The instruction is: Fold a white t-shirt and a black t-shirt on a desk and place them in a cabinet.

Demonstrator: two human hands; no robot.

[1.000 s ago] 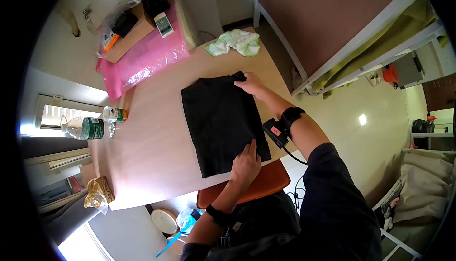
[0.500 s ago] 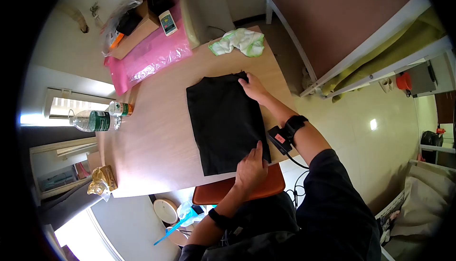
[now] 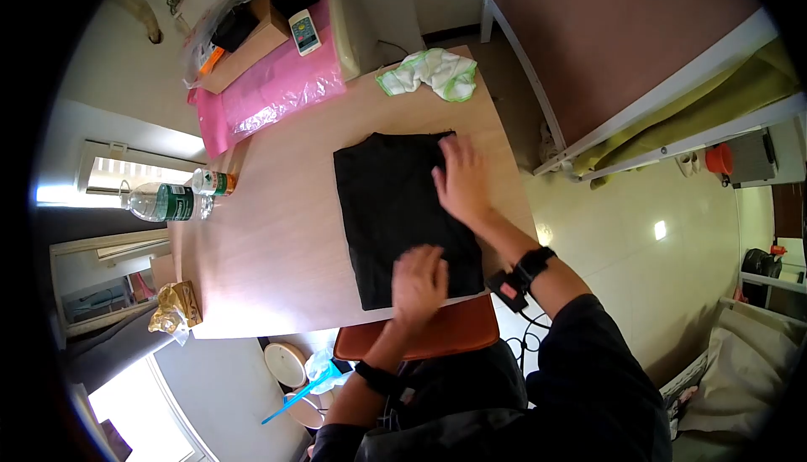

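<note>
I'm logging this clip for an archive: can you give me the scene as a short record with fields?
Left hand: open, flat on the black folded cloth, near end
Right hand: open, flat on the same cloth, far end
Cloth: lies flat on the wooden table
Around it: white-green rag, plastic bottles, pink bag

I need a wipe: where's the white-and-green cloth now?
The white-and-green cloth lies crumpled at the far edge of the table in the head view, just beyond the black garment under the right hand, right of the pink bag.
</note>
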